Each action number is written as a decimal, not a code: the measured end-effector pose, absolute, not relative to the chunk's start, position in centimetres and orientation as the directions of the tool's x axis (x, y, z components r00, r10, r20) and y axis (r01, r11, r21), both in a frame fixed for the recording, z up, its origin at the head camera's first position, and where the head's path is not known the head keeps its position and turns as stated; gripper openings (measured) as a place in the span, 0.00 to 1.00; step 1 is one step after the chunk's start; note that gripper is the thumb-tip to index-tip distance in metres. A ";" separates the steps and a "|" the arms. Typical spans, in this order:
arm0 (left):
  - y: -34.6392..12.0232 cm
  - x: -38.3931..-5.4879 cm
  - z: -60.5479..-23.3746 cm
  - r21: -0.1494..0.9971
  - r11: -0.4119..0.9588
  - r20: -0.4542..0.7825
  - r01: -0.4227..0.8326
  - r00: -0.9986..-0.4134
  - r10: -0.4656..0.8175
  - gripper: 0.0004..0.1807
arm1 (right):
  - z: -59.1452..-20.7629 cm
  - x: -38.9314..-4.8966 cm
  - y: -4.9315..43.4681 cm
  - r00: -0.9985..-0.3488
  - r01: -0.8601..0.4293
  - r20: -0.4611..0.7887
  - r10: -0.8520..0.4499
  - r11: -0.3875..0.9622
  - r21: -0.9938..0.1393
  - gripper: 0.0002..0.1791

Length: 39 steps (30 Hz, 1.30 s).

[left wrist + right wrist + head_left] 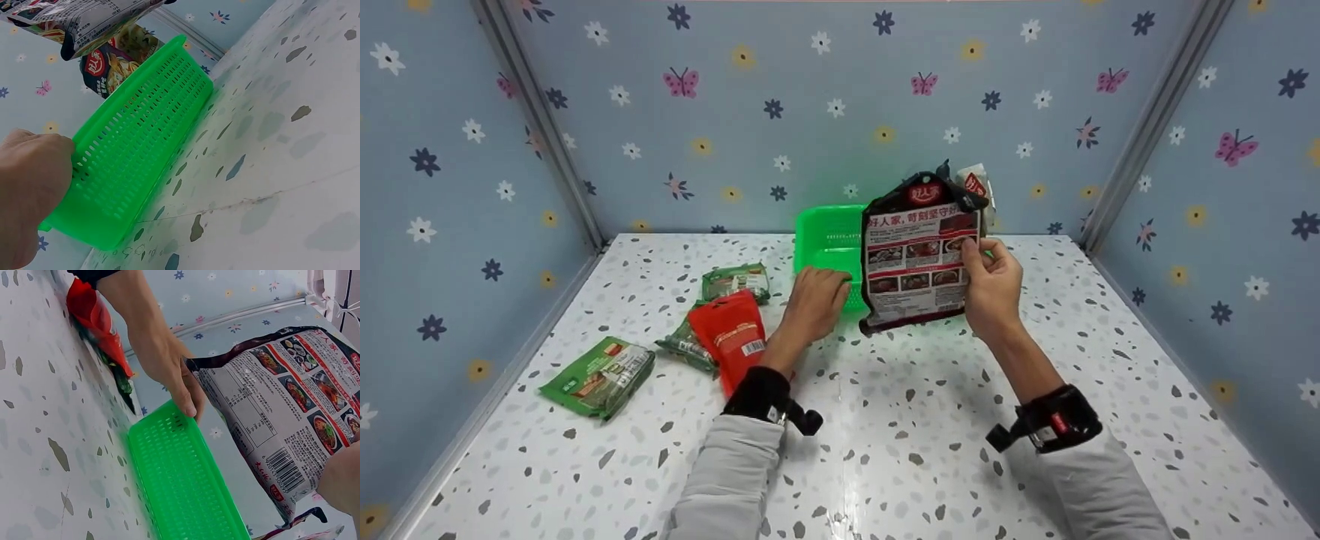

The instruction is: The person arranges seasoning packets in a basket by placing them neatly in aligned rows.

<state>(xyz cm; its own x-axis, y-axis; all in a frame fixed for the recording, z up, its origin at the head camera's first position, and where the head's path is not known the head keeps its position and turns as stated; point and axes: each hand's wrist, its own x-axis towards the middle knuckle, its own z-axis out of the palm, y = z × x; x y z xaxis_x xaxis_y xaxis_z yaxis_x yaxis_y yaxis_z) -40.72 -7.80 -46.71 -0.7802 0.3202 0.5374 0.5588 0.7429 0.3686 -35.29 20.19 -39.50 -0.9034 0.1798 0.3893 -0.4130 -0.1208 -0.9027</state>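
My right hand (994, 289) grips the right edge of a large black-and-white food packet (919, 259), thumb on its printed back. The packet is held upright above the green plastic basket (808, 240) and hides much of it in the head view. At the basket's near left rim is my left hand (814, 300); in the right wrist view its thumb lies outside the perforated basket wall (180, 478) and its fingers lie over the rim. Another packet (115, 62), dark with a noodle picture, sticks up behind the rim in the left wrist view.
Left of the basket lie a red packet (735, 334) and several green packets, one (604, 375) farther left and one (735, 281) behind the red. Patterned walls (840, 112) enclose the speckled table (900, 450) at the back and both sides.
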 end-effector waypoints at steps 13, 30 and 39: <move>-6.5 -38.7 -43.3 0.768 0.280 0.560 0.576 -0.816 0.143 0.66 | -38.3 -34.4 19.9 -0.882 -0.450 0.396 0.256 -0.202 -0.870 0.11; -2.7 -35.5 -41.5 0.822 -0.068 0.556 0.566 -0.770 0.314 0.40 | -37.0 -33.3 19.7 -0.886 -0.432 0.357 0.296 -0.246 -0.868 0.10; -1.5 -35.2 -41.8 0.802 -0.075 0.578 0.592 -0.739 0.345 0.31 | -36.9 -33.1 19.6 -0.893 -0.433 0.362 0.268 -0.286 -0.855 0.10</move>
<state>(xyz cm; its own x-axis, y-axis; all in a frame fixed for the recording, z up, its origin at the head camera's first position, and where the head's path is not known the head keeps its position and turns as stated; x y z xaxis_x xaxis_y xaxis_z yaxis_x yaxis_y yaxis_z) -35.20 -1.50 -41.78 -0.7392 0.3453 0.5783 0.5923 -0.0753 0.8022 -33.10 19.60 -36.90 -0.8928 0.2680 0.3620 -0.4326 -0.2863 -0.8549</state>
